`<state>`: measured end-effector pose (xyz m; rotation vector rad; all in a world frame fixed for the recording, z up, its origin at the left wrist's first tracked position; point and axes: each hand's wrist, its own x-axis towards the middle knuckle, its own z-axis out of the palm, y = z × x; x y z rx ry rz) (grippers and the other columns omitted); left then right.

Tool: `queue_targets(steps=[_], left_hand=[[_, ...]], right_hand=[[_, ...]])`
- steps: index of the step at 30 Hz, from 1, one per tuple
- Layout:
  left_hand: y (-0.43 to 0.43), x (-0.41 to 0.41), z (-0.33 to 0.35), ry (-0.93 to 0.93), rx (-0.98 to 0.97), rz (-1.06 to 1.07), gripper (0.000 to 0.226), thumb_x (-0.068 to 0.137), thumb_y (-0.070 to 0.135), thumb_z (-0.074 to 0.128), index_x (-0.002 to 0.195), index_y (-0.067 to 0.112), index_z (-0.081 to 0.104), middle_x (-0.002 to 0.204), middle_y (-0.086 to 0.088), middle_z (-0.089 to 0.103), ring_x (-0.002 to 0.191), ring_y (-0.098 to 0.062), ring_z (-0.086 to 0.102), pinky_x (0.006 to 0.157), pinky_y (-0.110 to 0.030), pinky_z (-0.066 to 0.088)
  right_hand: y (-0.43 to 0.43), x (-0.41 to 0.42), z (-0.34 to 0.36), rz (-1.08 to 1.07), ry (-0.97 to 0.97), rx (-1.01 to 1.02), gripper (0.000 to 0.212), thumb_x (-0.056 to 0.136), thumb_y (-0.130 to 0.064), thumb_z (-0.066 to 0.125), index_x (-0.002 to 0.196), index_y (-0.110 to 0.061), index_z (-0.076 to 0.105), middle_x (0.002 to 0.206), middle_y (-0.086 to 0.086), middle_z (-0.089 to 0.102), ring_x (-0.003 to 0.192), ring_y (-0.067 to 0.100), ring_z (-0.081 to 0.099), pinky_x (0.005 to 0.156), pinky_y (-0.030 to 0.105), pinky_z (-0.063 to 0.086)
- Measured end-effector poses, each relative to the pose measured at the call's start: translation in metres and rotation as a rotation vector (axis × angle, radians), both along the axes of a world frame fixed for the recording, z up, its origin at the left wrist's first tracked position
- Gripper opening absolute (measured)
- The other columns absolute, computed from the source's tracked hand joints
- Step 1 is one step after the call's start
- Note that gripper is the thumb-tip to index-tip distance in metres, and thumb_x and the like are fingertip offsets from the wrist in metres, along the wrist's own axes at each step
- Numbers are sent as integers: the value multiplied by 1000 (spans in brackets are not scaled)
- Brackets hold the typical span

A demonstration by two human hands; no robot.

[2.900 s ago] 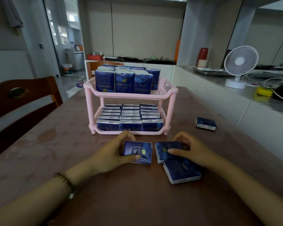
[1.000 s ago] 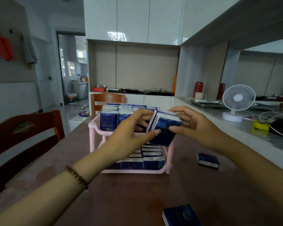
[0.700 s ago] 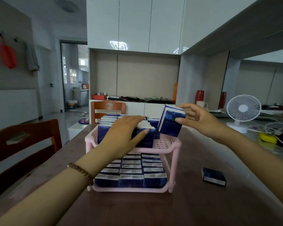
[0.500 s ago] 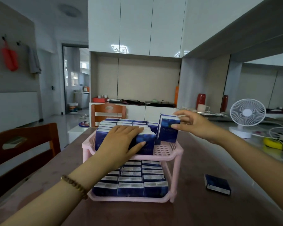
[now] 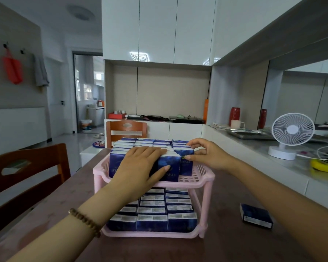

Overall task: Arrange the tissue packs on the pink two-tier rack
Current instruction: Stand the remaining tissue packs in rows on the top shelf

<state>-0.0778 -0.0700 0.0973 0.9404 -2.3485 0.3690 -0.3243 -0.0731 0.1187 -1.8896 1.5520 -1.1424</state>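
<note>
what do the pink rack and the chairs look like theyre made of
Pink rack: looks like moulded plastic, matte, with slotted basket walls and tube legs. Chairs: apparently wood, reddish-brown with a slight varnished sheen and a cut-out in the backrest.

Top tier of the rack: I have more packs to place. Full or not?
Not full: bare pink grid shows right of the front packs.

Bare forearms, brown beaded bracelet (image 5: 85, 222), left wrist
</note>
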Motion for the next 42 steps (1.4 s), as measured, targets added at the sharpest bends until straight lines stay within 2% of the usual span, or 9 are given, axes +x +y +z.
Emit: queue_targets(steps=[4,12,17,23,26,32,35,38,42], left_hand=[[1,0,0,-19,-16,8,72,81,64,9,137,30,38,135,11,48,123,-10,41,107,-25,22],[14,-3,-1,43,-57,-73,63,87,59,21,136,26,41,137,7,47,129,-11,37,108,-22,13],[44,-24,-10,97,-13,-229,52,91,51,32,134,26,44,137,9,47,127,-7,37,105,-16,18],[85,-60,-60,-19,158,-448,47,93,54,30,129,30,48,132,11,51,119,-7,45,102,-24,35],[94,-72,-88,-122,309,-448,50,92,57,29,134,32,42,136,10,47,122,-8,43,105,-28,33],[91,-72,-116,-172,501,-449,51,91,59,34,133,31,43,129,7,50,119,-8,44,103,-23,34],[96,-70,-117,-181,602,-454,51,88,61,40,130,32,47,124,5,52,114,-7,44,100,-21,35],[102,-69,-116,-193,740,-489,50,84,64,46,120,31,55,112,3,56,107,-10,45,96,-33,40],[110,-63,-115,-254,786,-548,47,80,58,59,120,34,55,122,13,50,117,-6,39,103,-28,36]], right_hand=[[2,0,-2,-45,90,-51,44,79,-17,72,118,-15,53,118,2,57,106,21,60,93,39,52],[20,-4,5,-69,116,-159,47,80,-26,71,122,-23,50,123,-3,54,109,14,54,88,21,46],[58,-36,0,-169,102,-211,38,85,-31,64,122,-24,54,122,-9,54,109,7,53,90,19,41],[81,-112,-73,-445,394,124,55,86,-48,56,133,-20,49,141,2,45,131,19,40,107,31,30],[85,-131,-112,-462,459,316,57,93,-46,46,141,-17,38,151,5,34,138,24,31,112,33,23],[104,-122,-140,-386,368,361,43,102,-27,31,143,-16,36,148,2,37,137,20,32,103,21,24],[112,-109,-144,-343,297,289,36,101,-19,37,134,-13,48,140,5,48,130,21,42,99,22,29],[126,-93,-145,-259,295,266,30,95,-20,52,124,-14,59,125,4,60,114,17,53,91,22,37],[150,-67,-140,-134,252,336,45,83,-36,65,125,-21,56,125,-3,59,115,15,55,101,33,43]])
